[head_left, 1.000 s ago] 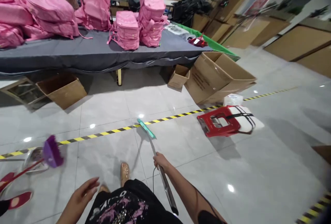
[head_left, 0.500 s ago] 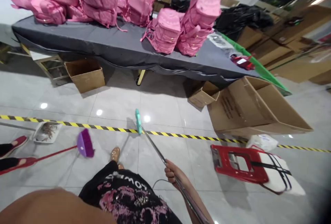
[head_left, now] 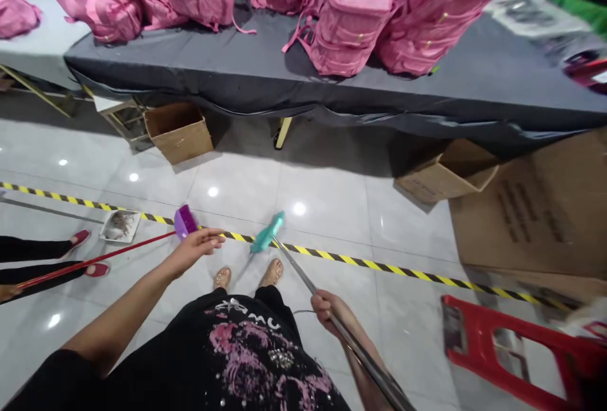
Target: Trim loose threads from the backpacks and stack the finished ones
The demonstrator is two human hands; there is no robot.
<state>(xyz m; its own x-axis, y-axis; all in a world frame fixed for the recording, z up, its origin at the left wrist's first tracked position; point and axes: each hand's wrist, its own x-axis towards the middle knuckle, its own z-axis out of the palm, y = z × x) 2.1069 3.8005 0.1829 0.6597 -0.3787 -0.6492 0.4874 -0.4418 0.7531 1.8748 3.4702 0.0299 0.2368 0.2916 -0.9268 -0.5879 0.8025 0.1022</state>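
Note:
My right hand is wrapped round the metal pole of a mop, its handle running back past my forearm. The mop's turquoise head rests on the tiled floor, over the yellow-and-black tape line. My left hand is stretched out in front of me with nothing in it, fingers extended. Behind it in the view lies a purple broom head on a red stick, which another person's hand holds at the left edge. Near that person's feet sits a white dustpan with brownish debris.
Pink backpacks stand on a table with a dark grey cloth. Cardboard boxes sit below it at left and right, with a large carton farther right. A red plastic stool lies at lower right.
My left arm has swung forward, its hand now in sight. The mop head has turned on the floor. The other person's broom has shifted up toward the tape. My view has moved closer to the table.

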